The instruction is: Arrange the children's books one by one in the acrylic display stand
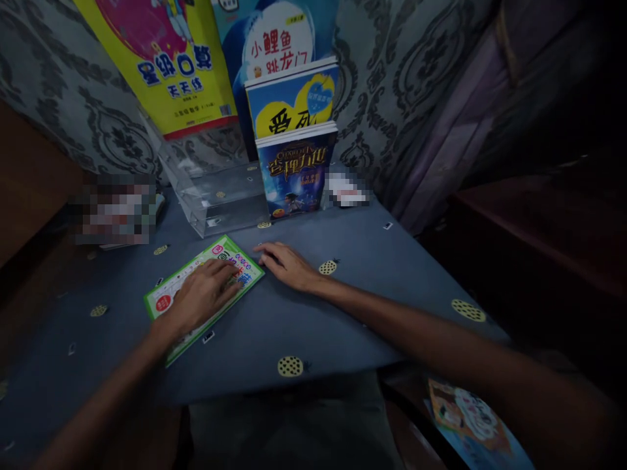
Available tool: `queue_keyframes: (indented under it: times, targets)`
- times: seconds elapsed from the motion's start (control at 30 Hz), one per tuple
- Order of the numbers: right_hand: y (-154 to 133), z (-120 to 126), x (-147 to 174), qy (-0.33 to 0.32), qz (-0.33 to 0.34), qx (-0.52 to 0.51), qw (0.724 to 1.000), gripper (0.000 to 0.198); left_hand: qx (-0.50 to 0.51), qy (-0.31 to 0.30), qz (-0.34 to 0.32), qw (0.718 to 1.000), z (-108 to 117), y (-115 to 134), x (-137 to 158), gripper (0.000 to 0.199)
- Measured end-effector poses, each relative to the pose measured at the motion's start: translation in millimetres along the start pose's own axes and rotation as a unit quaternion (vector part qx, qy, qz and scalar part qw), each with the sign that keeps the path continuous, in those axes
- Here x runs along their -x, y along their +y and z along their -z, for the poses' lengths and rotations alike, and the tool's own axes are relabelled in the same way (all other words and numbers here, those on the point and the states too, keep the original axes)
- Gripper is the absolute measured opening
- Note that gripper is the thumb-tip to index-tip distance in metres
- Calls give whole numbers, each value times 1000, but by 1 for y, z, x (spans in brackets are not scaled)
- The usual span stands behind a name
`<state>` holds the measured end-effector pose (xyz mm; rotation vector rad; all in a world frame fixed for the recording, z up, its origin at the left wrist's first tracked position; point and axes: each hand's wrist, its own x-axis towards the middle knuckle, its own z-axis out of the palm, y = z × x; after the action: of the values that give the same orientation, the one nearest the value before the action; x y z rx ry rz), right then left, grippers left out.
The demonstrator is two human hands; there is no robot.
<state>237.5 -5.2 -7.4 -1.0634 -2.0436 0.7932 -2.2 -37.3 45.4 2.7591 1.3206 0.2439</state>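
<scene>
A thin book with a green border [161,303] lies slantwise on the table. My left hand [208,290] rests flat on its cover with the fingers stretched out, hiding the middle of it. Just past the book's right corner, my right hand [287,264] lies on the tablecloth. Its fingers point left and are slightly bent and apart, with nothing in them.
Behind the hands stands a clear acrylic book rack [196,212] holding a dark blue book [296,173], a blue and yellow book [294,104], a larger blue book [235,39] and a yellow workbook [191,98]. Blurred-out items flank it. Another book [470,418] lies low at right.
</scene>
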Motion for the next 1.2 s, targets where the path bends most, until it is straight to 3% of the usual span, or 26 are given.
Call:
queue_keyframes:
  times: [0.13, 0.4, 0.83, 1.2]
  targets:
    - [2, 2, 2, 4, -8, -50, 999, 34, -45, 21, -26, 998, -17, 25, -7, 37]
    - [-2, 6, 4, 12, -42, -85, 995, 34, -138, 53, -10, 989, -29, 30, -9, 26]
    - [-2, 6, 4, 32, -52, -100, 993, 30, -2, 52, 43, 998, -21, 28, -10, 33]
    - [-5, 8, 6, 52, -20, -126, 990, 30, -39, 53, 23, 998, -27, 29, -9, 37]
